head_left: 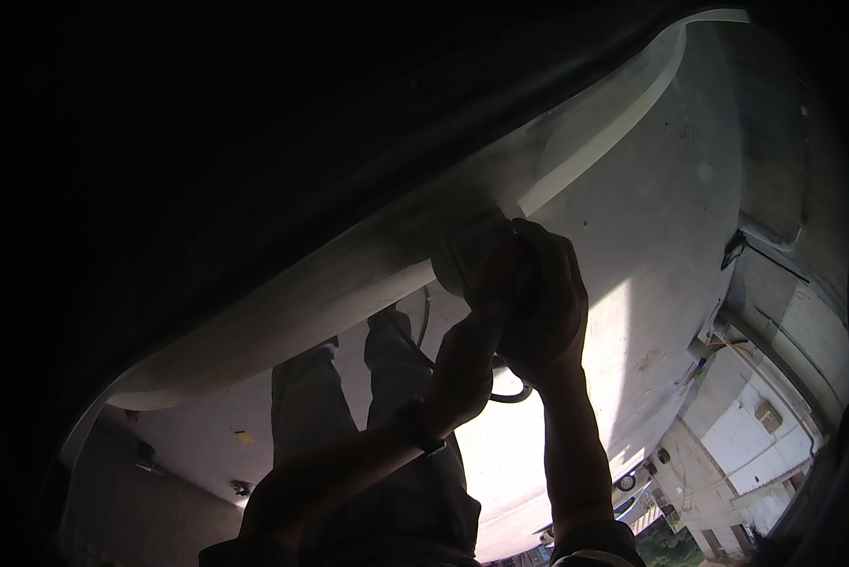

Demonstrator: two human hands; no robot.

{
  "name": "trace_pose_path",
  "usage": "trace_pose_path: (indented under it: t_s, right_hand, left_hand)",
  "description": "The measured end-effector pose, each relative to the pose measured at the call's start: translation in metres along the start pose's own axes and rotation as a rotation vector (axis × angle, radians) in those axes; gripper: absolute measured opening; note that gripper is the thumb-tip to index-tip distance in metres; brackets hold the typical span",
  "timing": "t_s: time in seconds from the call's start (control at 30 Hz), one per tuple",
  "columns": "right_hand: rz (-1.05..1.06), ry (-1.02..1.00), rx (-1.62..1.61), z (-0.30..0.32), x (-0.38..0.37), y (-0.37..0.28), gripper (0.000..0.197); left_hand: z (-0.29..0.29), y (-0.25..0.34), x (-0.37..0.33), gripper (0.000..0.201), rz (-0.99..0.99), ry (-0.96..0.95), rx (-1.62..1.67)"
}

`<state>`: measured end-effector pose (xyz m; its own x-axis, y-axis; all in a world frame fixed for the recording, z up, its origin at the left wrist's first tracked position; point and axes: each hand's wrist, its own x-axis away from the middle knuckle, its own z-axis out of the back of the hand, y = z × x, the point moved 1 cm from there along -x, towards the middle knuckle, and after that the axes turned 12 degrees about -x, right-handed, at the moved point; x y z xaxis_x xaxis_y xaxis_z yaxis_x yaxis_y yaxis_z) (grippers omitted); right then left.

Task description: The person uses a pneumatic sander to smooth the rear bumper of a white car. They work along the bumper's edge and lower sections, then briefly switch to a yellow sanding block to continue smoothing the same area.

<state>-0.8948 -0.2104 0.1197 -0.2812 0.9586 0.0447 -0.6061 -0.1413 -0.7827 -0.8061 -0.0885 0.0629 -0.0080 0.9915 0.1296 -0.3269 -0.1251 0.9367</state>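
Note:
Both my hands are together at the middle of the view, in deep shadow. My right hand [557, 298] is closed round a dark, round-headed power tool that looks like a sander [467, 248]. Just below and left of it, my left hand [471, 345] grips the same tool from the near side, its fingers partly hidden. The tool's head lies against the pale rim of a large curved panel [254, 350]. A dark hose or cord [511, 395] loops down behind my wrists. My left wrist wears a dark band [420, 425].
The dark panel fills the upper left, its edge rising to the upper right. Below are my legs [316, 406] and a pale floor [660, 208] with bright sunlight. Small objects [242, 488] lie at lower left. Walls [755, 425] and a parked vehicle [627, 482] stand at lower right.

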Motion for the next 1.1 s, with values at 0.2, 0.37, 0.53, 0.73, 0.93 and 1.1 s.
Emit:
trace_pose_path:
  t_s: [0.2, 0.37, 0.53, 0.73, 0.93, 1.1]
  right_hand:
    - [0.078, -0.021, -0.011, -0.023, 0.007, -0.005, 0.055]
    - [-0.001, -0.012, -0.038, -0.022, -0.011, 0.004, 0.058]
    - [-0.061, 0.038, -0.021, -0.004, -0.024, 0.013, 0.061]
    - [-0.036, 0.056, -0.016, 0.000, -0.027, 0.016, 0.053]
    - [0.085, 0.101, -0.013, 0.002, -0.039, 0.014, 0.049]
    - [-0.038, 0.101, -0.009, -0.001, -0.041, 0.015, 0.049]
  left_hand:
    - [0.002, -0.014, 0.011, 0.061, 0.379, -0.057, 0.209]
    - [0.000, -0.018, -0.005, 0.046, 0.305, 0.104, 0.396]
    - [0.020, 0.017, -0.043, 0.039, 0.395, -0.163, 0.001]
    - [0.029, 0.018, -0.048, 0.037, 0.225, -0.223, -0.318]
    - [0.021, 0.004, -0.043, 0.044, 0.288, -0.148, 0.042]
    - [0.020, 0.007, -0.044, 0.043, 0.225, -0.139, -0.068]
